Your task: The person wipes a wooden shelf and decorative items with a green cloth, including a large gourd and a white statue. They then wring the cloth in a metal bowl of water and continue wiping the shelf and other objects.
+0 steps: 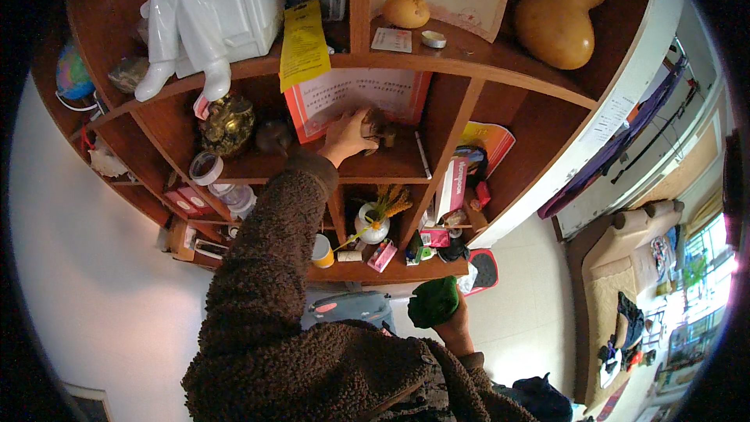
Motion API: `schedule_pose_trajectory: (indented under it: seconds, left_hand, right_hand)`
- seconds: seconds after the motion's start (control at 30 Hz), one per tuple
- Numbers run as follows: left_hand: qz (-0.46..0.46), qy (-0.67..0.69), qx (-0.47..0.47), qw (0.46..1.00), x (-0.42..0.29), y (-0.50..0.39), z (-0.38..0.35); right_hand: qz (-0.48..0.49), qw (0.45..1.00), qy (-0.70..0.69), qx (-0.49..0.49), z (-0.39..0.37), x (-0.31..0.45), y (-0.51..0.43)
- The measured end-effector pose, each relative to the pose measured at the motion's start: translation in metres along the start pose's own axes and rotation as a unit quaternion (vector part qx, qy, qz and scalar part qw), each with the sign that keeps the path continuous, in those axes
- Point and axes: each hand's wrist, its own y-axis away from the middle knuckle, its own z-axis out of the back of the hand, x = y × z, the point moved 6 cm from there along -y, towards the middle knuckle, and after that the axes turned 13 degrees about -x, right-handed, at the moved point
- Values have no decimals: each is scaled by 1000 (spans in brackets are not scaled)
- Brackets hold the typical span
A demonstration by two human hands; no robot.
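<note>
My left hand [350,136] reaches into the middle compartment of a brown wooden shelf [381,171], its fingers round a small brown figurine [378,129] whose exact form is unclear. Behind it leans a red-bordered certificate [363,94]. A white pen-like stick [423,155] lies to the right; a dark rounded object [273,137] and a gold-coloured ornament [227,124] stand to the left. Lower down, before the shelf, my right hand [457,328] holds a bunched dark green cloth [433,302].
Above are a white ceramic figure [199,17], a yellow paper strip [304,47] and two gourds [554,23]. Below stand a white vase [372,223] with dried flowers and a yellow-and-white container [322,251]. A beige sofa [609,269] stands far right.
</note>
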Motion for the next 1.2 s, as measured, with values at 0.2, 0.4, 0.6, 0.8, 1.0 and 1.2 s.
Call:
schedule_pose_trajectory:
  seconds: [0.2, 0.4, 0.6, 0.8, 1.0, 1.2]
  left_hand:
    - [-50, -35, -55, 997, -58, 17, 34]
    - [-42, 71, -70, 994, -75, 24, 71]
    - [4, 106, -66, 992, -93, 102, 134]
    - [90, 86, -99, 987, -65, 227, 196]
    - [199, 47, -156, 966, -30, 324, 223]
    - [309, 93, -212, 923, 14, 399, 224]
  right_hand:
    - [-14, 1000, -1, 10, -2, 0, -4]
    - [-6, 999, 27, 35, -19, -4, -7]
    - [-13, 997, 49, 56, -43, 5, -14]
    - [25, 979, 141, 147, -154, 30, -16]
    - [337, 834, 425, 103, -272, 61, -96]
    - [445, 395, 802, -52, -323, 45, -185]
